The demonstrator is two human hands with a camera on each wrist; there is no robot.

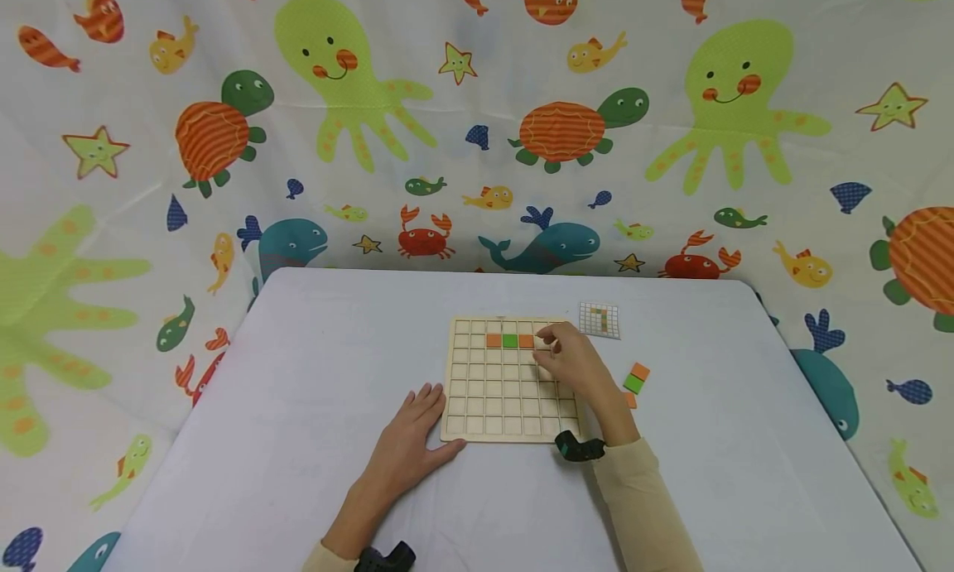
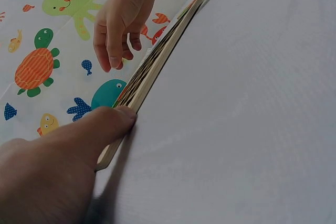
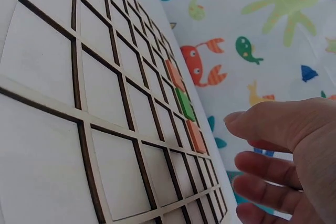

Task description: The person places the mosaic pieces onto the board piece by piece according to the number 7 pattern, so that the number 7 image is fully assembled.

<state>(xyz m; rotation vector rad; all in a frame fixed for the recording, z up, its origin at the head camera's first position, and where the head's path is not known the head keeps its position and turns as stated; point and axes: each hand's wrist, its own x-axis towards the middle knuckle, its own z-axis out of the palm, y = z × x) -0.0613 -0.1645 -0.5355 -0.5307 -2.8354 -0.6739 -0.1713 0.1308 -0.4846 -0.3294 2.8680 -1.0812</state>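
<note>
A wooden grid board (image 1: pixel 492 408) lies on the white table. In one of its far rows sit an orange tile (image 1: pixel 493 340), a green tile (image 1: pixel 510 340) and another orange tile (image 1: pixel 526 341), side by side. My left hand (image 1: pixel 408 433) rests at the board's near left corner, fingers extended along the left side and thumb (image 2: pixel 113 121) on the front edge. Over the board's right part hovers my right hand (image 1: pixel 575 361), just right of the tile row. Its thumb and loosely bent fingers stand apart in the right wrist view, with nothing seen between them.
Right of the board lie three loose tiles: an orange one (image 1: pixel 641 371), a green one (image 1: pixel 633 383) and an orange one (image 1: pixel 631 401) partly hidden by the right wrist. A small grid pattern card (image 1: pixel 599 319) lies beyond the board's far right corner. A sea-animal printed curtain hangs behind the table.
</note>
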